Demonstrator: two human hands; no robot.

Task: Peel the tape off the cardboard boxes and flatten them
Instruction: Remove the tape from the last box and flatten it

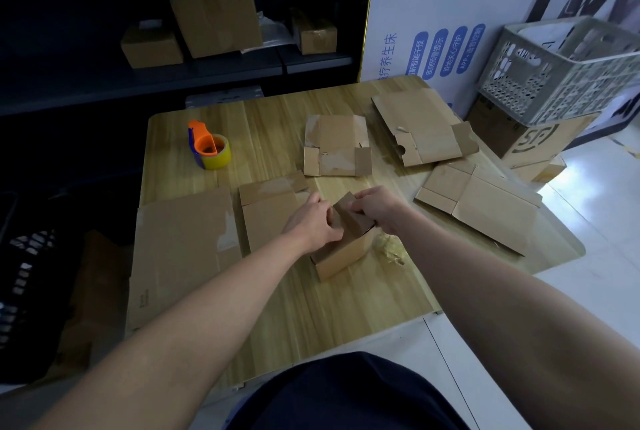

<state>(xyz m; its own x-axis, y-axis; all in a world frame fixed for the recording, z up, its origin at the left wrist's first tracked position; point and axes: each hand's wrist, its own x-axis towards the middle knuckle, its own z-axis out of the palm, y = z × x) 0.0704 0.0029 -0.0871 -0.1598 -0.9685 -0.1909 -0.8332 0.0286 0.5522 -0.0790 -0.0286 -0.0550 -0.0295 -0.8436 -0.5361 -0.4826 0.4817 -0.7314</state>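
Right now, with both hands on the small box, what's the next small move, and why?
Probably fold the top flap fully open with the right hand while the left hand steadies the small box. It stands unflattened with the flap partly raised, and a wad of peeled tape lies beside it, so its tape seems already off.
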